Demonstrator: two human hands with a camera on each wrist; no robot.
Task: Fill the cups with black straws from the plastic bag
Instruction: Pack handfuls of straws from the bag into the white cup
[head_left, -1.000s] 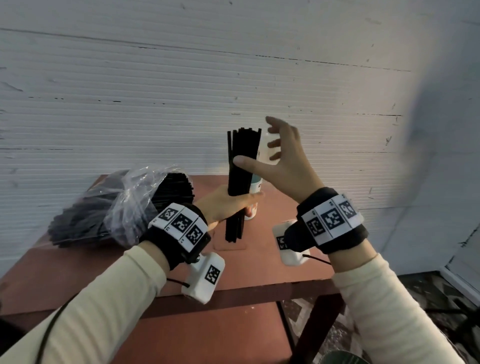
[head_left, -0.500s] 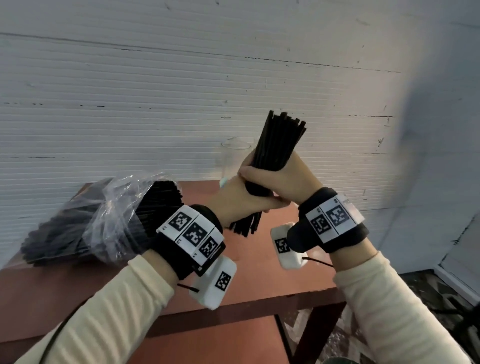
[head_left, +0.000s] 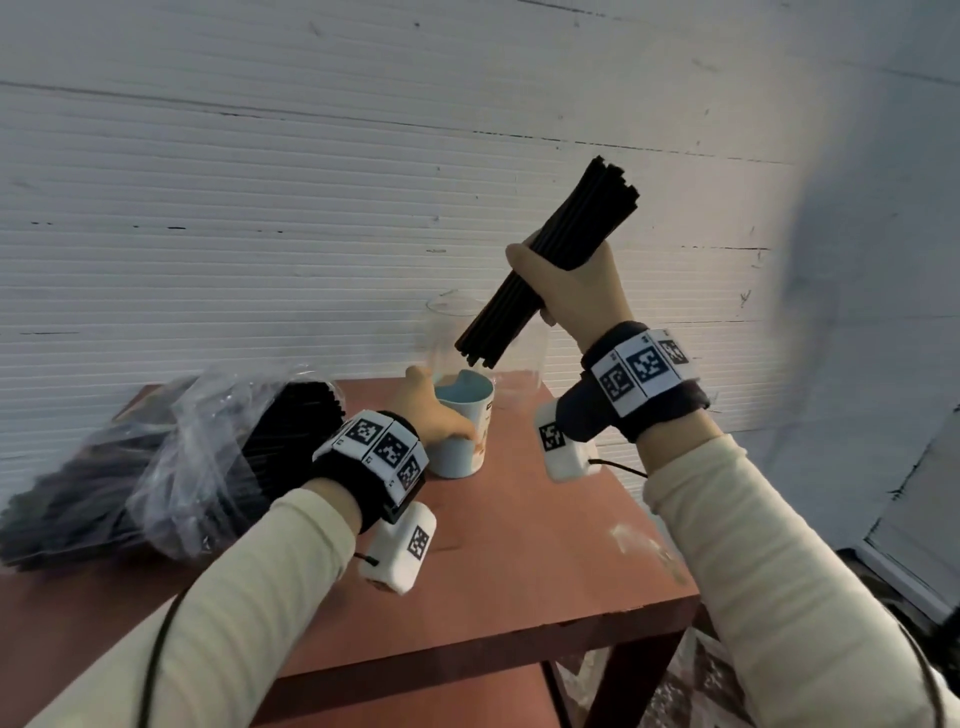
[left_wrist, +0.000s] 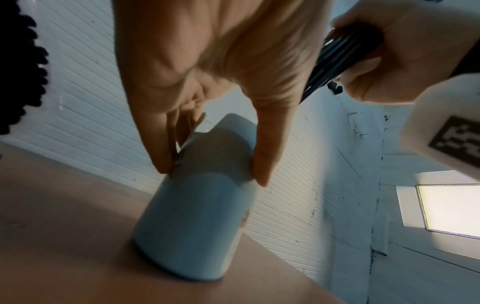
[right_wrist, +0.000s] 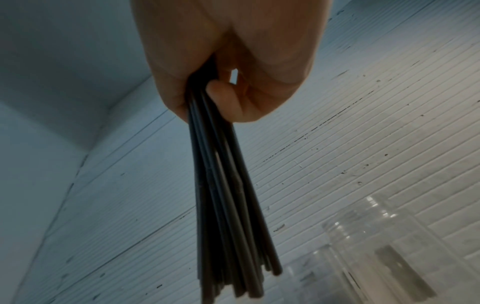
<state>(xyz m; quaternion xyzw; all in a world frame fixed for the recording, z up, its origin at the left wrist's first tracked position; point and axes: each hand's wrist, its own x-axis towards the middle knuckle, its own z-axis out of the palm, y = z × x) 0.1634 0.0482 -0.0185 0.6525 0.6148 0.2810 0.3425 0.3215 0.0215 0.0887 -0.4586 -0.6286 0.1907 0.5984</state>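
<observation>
- A bare, plain room, looks like a back room or storage corner rather than a furnished home space.
- White ribbed wall panels (head_left: 260, 208), scuffed and marked.
- A simple reddish-brown tabletop (head_left: 545, 561) pushed against that wall.
- Patterned floor (head_left: 691, 691) below.

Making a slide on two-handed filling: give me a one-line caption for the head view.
Right hand holds a bundle of black straws tilted over the blue cup, which the left hand grips.
</observation>
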